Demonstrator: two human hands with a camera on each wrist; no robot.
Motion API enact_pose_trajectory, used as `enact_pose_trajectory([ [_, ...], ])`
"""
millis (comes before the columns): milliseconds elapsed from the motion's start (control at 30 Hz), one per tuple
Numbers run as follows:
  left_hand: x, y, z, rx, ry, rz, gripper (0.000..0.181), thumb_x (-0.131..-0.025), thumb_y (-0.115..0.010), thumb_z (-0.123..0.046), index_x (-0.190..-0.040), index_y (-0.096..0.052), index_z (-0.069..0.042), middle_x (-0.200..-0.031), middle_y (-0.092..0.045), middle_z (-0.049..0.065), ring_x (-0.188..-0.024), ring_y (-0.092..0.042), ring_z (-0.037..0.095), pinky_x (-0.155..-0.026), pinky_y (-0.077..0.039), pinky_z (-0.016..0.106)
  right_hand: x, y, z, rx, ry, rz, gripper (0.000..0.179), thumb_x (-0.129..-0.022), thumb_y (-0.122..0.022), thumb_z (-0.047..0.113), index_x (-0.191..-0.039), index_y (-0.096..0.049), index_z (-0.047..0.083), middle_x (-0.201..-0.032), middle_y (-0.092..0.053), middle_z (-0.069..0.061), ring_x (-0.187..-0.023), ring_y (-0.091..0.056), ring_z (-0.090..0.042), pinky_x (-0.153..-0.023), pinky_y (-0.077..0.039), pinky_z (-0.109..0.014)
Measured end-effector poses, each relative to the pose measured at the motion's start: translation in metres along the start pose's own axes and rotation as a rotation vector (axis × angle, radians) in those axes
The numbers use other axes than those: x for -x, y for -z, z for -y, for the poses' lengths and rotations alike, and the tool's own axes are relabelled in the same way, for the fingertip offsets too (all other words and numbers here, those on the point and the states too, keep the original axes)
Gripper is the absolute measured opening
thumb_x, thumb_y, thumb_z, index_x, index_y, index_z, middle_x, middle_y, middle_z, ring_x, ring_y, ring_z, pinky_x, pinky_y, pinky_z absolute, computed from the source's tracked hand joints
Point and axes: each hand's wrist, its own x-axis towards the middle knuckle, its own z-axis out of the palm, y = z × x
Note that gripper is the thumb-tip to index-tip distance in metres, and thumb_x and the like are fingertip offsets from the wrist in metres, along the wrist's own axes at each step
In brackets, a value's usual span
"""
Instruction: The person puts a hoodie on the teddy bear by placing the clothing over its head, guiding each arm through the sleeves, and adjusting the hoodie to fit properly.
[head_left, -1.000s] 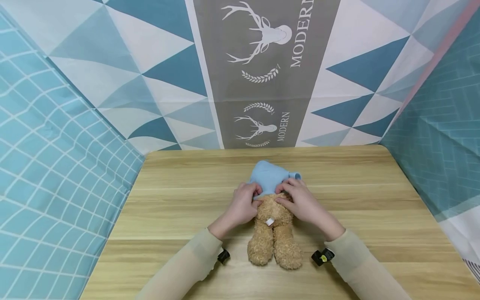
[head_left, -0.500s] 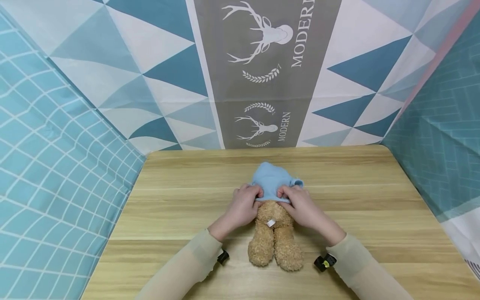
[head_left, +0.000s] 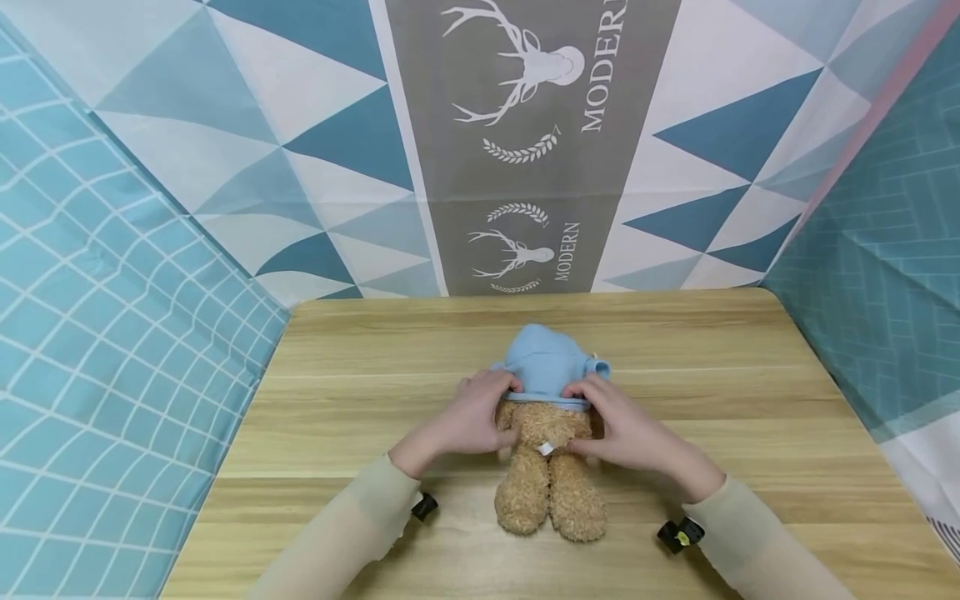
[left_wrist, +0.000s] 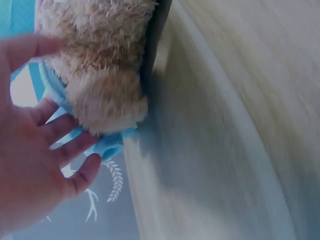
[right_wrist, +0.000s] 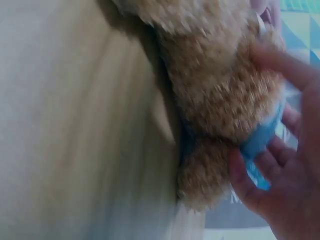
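Triangle-printed cloth (head_left: 322,142) rose at twelve o'clock, past the straight far edge of a wood-grained table (head_left: 375,350). On my feed a curly brown plush toy (head_left: 547,425) lay mid-table, rounded legs (head_left: 522,498) toward six, its twelve-o'clock end under a smooth blue garment (head_left: 543,367). I saw the left hand (head_left: 468,414) at nine and the right hand (head_left: 630,425) at three touching toy and garment, spread, unclenched. Wood stretched broadly outward beyond each.
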Motion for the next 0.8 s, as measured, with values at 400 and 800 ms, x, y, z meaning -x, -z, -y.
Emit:
enact_pose_trajectory([
  [400, 0.000, -0.016, 0.001, -0.078, -0.054, -0.100, 0.026, -0.082, -0.083, -0.010, -0.086, -0.058, -0.016, -0.085, -0.052, -0.007, -0.090, -0.048, 0.019, -0.080, -0.035, 0.037, -0.004, -0.012, 0.015, 0.257, -0.056, -0.013, 0.041, -0.088, -0.085, 0.014, -0.118, -0.058, 0.007, -0.112, -0.064, -0.006, -0.108, -0.064, -0.028, -0.097, -0.055, -0.049],
  [800, -0.002, -0.026, 0.000, -0.090, -0.082, -0.224, 0.042, -0.079, -0.080, -0.005, -0.070, -0.041, -0.019, -0.069, -0.037, -0.009, -0.086, -0.046, 0.016, -0.079, -0.031, 0.038, -0.008, -0.022, 0.022, 0.265, -0.107, -0.081, 0.034, -0.090, -0.081, 0.005, -0.096, -0.048, 0.015, -0.079, -0.047, 0.004, -0.077, -0.055, -0.019, -0.069, -0.052, -0.039],
])
